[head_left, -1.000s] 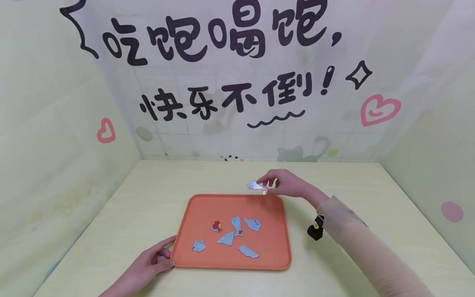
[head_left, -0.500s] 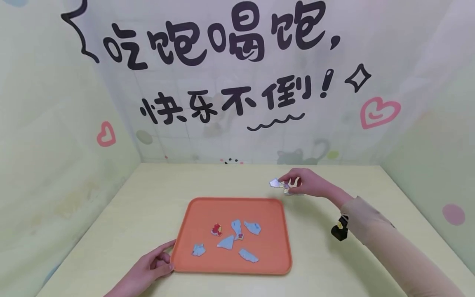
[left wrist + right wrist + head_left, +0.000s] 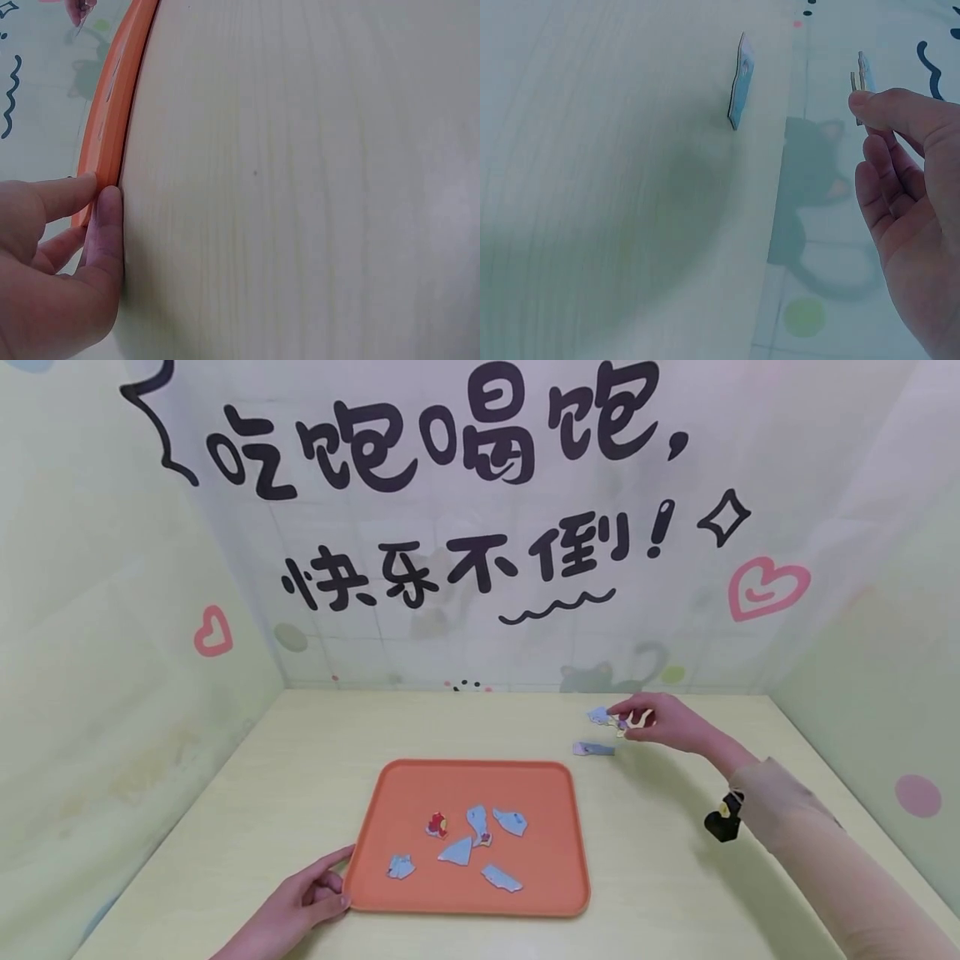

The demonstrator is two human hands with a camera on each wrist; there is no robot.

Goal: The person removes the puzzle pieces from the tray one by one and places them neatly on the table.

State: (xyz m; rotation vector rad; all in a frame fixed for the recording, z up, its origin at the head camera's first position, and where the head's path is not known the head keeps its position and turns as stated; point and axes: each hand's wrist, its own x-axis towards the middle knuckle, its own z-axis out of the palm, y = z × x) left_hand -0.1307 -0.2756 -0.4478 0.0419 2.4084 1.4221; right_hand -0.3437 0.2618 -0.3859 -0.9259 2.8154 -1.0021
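Observation:
My right hand (image 3: 660, 720) is raised over the back right of the table, pinching pale blue cardboard puzzle pieces (image 3: 597, 716) between thumb and fingertips. In the right wrist view two thin edges (image 3: 862, 71) show side by side at the fingertips. A narrow blue puzzle piece (image 3: 595, 749) lies on the table below that hand. My left hand (image 3: 303, 897) holds the front left corner of the orange tray (image 3: 480, 766), thumb and forefinger at its rim. On the tray lie several blue puzzle pieces (image 3: 456, 852) and a red one (image 3: 437, 824).
The pale wooden table (image 3: 300, 760) meets a printed white backdrop (image 3: 480, 643) at the back, with pale side panels to the left and right. A black-and-yellow object (image 3: 724, 817) hangs at the right sleeve's cuff.
My right hand has moved to the right, away from the tray, with the puzzle pieces. The narrow piece on the table has come into view from behind it. My left hand has stayed in place.

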